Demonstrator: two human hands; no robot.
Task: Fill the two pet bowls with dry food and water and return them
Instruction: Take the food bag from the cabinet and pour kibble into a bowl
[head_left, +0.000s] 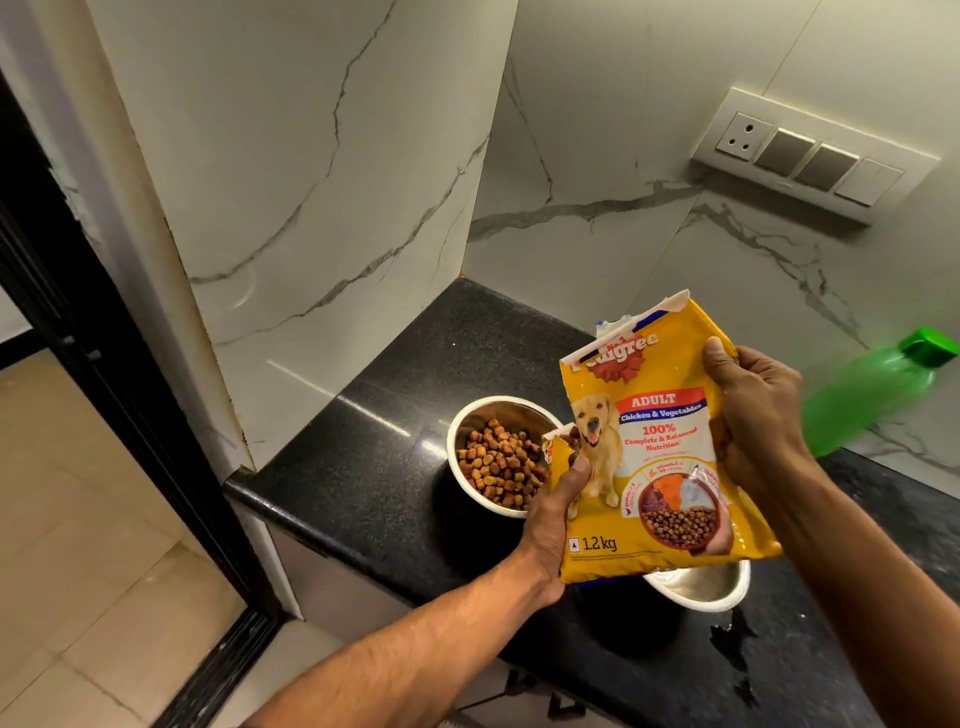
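Note:
A yellow dry dog food bag (660, 467) is held above the black counter (374, 457) by both hands. My left hand (553, 519) grips its lower left edge near the torn opening, and my right hand (753, 415) grips its upper right side. A steel bowl (470, 415) to the left of the bag holds brown kibble (501, 462). A second steel bowl (711, 587) sits under the bag's bottom edge, mostly hidden; its contents cannot be seen.
A green plastic bottle (872, 395) with a green cap stands at the right against the marble wall. A switch and socket panel (810, 153) is on the wall above. Water drops (732, 644) lie on the counter near the front. Tiled floor (78, 519) is at left.

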